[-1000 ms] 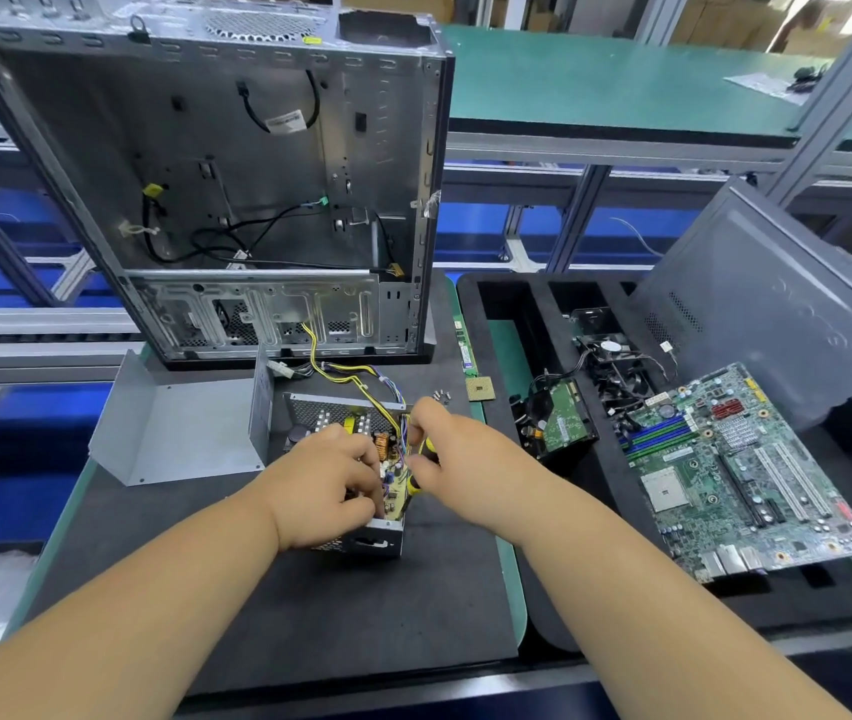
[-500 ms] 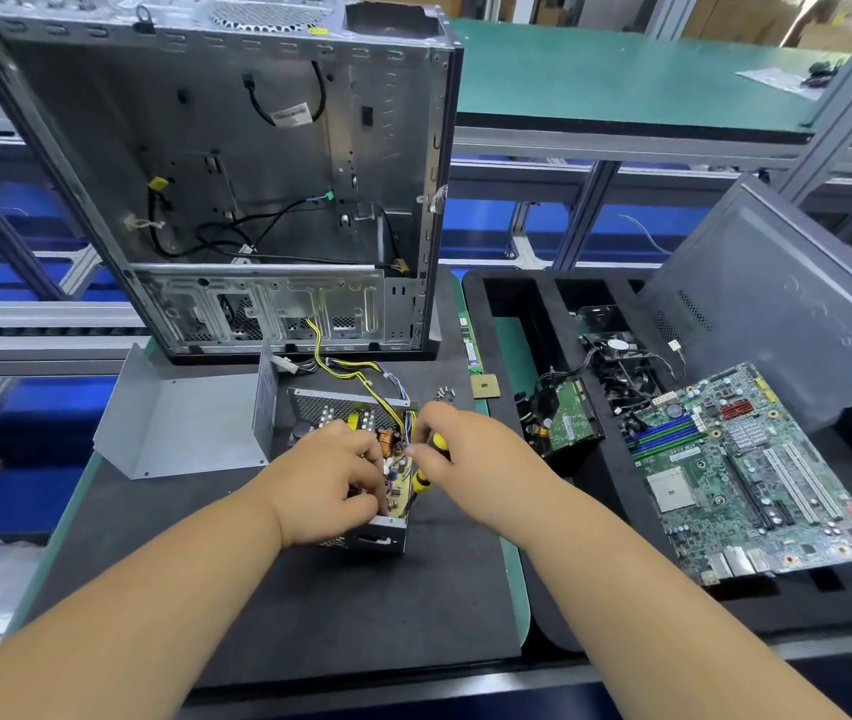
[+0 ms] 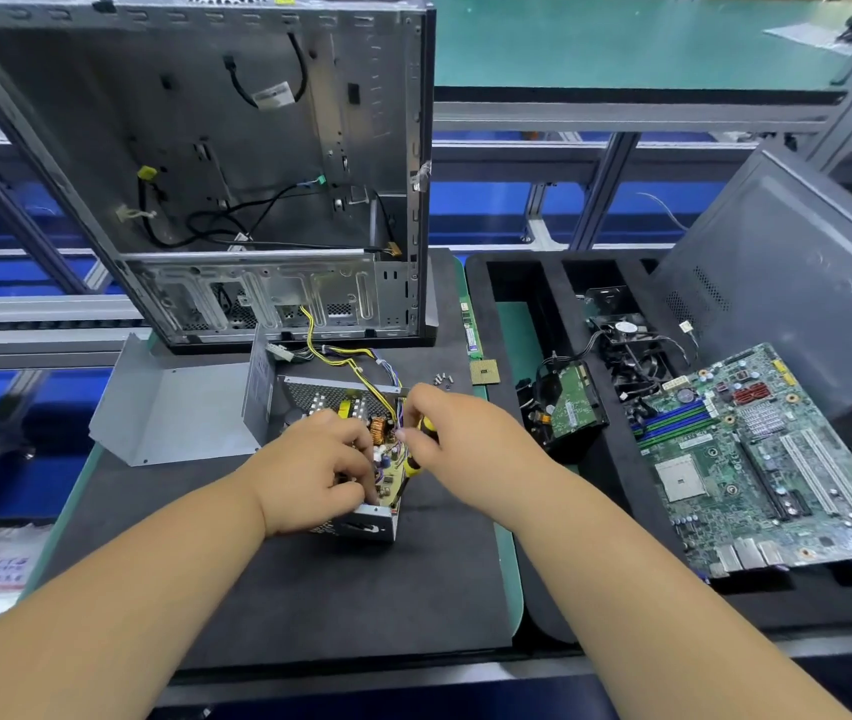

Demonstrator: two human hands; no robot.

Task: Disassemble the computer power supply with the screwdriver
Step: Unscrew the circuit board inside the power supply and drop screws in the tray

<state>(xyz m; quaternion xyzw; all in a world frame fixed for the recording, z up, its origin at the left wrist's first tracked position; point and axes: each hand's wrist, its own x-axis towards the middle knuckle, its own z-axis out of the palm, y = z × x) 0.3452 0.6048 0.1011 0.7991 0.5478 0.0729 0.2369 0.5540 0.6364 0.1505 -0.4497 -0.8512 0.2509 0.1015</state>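
The left hand [image 3: 317, 467] grips the power supply [image 3: 346, 459]; the right hand [image 3: 457, 439] pinches the screwdriver [image 3: 416, 449], with bare mat [image 3: 309, 589] toward 6 o'clock.

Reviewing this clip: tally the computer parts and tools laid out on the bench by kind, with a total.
Computer case: 1
Power supply: 1
Metal cover: 1
Screwdriver: 1
Motherboard: 1
Hard drive: 1
Cooling fan: 1
Processor chip: 1
Side panel: 1
Total: 9; the loose screws are too small to count.

An empty computer case [image 3: 237, 163] stands beyond the grip; a motherboard [image 3: 772, 459] lies to its right.
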